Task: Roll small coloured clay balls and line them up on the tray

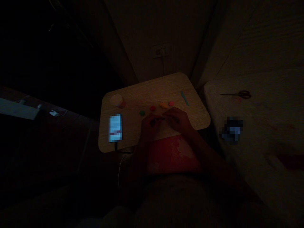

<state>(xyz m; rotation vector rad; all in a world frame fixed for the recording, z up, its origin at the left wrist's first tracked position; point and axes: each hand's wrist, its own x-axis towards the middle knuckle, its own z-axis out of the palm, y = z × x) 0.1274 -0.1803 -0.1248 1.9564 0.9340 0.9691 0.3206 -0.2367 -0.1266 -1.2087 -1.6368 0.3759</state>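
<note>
In dim light, my left hand (149, 124) and my right hand (177, 119) meet at the near side of a small wooden table (133, 95). Their fingers are curled, fingertips close together; whatever they pinch is too dark and small to make out. Just beyond them lies a loose row of small lumps: a green one (142, 113), a red one (153, 108), an orange-yellow irregular one (163, 105) and a pink one (171, 103). The orange lump is nearest my right fingertips. A flat teal strip (184, 98) rests farther right.
A tub with a pale lid (117, 100) stands at the table's back left, with a lit, blurred-out phone (115, 128) in front. On the pale surface to the right lie scissors (237, 94) and a blurred dark object (232, 130). A wall socket (159, 51) holds a plug.
</note>
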